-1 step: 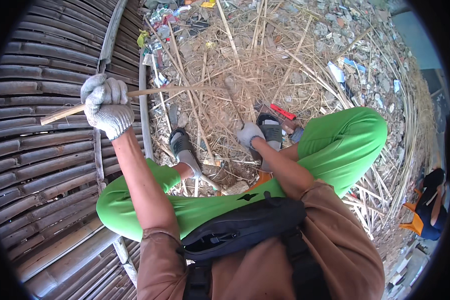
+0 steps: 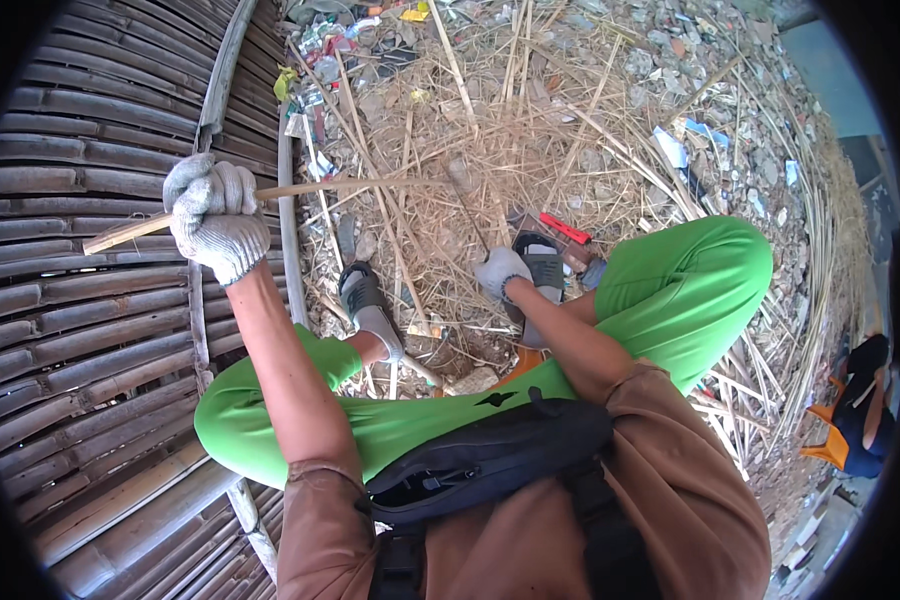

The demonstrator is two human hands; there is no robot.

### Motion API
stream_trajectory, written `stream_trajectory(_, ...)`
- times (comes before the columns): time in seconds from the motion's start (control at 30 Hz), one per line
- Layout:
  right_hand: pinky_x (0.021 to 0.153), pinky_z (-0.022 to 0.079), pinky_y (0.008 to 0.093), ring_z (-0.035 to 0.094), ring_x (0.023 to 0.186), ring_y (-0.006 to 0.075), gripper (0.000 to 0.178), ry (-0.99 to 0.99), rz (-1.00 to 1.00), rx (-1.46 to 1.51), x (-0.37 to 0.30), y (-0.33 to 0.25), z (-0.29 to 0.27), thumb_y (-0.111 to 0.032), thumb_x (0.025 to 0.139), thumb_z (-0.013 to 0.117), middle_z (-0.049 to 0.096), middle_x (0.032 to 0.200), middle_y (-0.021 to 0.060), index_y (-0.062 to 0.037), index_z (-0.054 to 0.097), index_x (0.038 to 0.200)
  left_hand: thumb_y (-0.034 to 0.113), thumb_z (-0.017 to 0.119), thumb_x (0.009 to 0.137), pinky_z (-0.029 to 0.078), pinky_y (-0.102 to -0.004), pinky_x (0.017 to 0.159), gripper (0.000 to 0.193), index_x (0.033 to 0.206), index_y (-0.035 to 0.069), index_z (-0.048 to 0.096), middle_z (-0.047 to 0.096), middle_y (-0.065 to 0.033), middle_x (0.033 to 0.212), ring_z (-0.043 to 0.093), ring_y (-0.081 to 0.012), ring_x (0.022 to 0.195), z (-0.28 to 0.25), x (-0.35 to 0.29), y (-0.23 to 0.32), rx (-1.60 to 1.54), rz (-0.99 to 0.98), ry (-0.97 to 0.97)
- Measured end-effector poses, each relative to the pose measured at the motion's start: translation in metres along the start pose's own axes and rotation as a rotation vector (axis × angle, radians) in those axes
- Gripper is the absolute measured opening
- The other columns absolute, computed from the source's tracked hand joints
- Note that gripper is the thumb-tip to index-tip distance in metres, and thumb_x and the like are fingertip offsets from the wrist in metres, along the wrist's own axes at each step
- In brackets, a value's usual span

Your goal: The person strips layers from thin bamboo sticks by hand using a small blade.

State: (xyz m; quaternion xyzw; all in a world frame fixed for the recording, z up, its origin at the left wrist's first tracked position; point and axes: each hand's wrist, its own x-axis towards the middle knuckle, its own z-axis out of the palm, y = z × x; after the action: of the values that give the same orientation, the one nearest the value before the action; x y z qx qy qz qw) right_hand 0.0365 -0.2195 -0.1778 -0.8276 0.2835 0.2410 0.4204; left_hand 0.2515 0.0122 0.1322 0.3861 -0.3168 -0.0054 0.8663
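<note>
The strip (image 2: 295,188) is clenched in the left hand (image 2: 213,215), its far end reaching the thin tool (image 2: 468,213) gripped in the right hand (image 2: 500,272) beside a shoe (image 2: 544,268); contact cannot be told. Scraping seems in hand; a steadied tool and even pull seem called for.
</note>
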Motion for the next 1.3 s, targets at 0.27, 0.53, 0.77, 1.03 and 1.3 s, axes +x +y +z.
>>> stream_trajectory(0.27,0.075,0.059,0.0508,0.072,0.076,0.0404,0.032,0.253,-0.585,-0.016,-0.097,-0.173,-0.007,-0.034,0.096,0.061,0.074,0.090,0.0224,-0.0034,0.065,0.103,0.011,0.061,0.081,0.025,-0.0295,0.044,0.022,0.095,-0.004,0.069,0.034,0.0024,0.056,0.029,-0.0118,0.045,0.004,0.001,0.003,0.208,0.048,0.495)
stream_trajectory(0.53,0.087,0.061,0.0493,0.076,0.096,0.0400,0.038,0.026,-0.088,0.163,-0.031,-0.069,0.004,-0.032,0.091,0.064,0.076,0.104,0.0255,-0.0023,0.074,0.111,0.011,0.060,0.082,0.026,-0.0285,0.045,0.018,0.091,-0.002,0.068,0.034,0.0021,0.056,0.029,-0.0116,0.046,0.006,0.000,-0.007,0.137,0.040,0.429)
stream_trajectory(0.77,0.067,0.058,0.0533,0.073,0.072,0.0387,0.028,0.262,-0.631,-0.051,-0.106,-0.167,-0.008,-0.032,0.097,0.060,0.071,0.077,0.0191,-0.0049,0.061,0.102,0.011,0.060,0.084,0.025,-0.0296,0.046,0.017,0.093,-0.001,0.068,0.035,0.0022,0.056,0.028,-0.0119,0.047,0.008,-0.003,-0.002,0.263,0.046,0.517)
stream_trajectory(1.03,0.088,0.059,0.0497,0.075,0.097,0.0433,0.036,-0.098,-0.032,0.117,-0.033,-0.071,-0.012,-0.033,0.092,0.061,0.075,0.107,0.0281,-0.0021,0.074,0.103,0.009,0.059,0.082,0.025,-0.0294,0.044,0.018,0.093,-0.002,0.068,0.036,0.0007,0.056,0.028,-0.0121,0.045,0.004,0.001,-0.001,0.252,0.073,0.559)
stream_trajectory(1.3,0.084,0.059,0.0527,0.074,0.094,0.0435,0.042,0.131,-0.264,0.004,-0.039,-0.083,0.013,-0.035,0.094,0.059,0.076,0.100,0.0265,-0.0061,0.067,0.123,0.010,0.059,0.087,0.025,-0.0311,0.044,0.013,0.090,0.001,0.068,0.035,0.0008,0.054,0.028,-0.0128,0.045,0.015,0.011,-0.008,0.329,0.113,0.659)
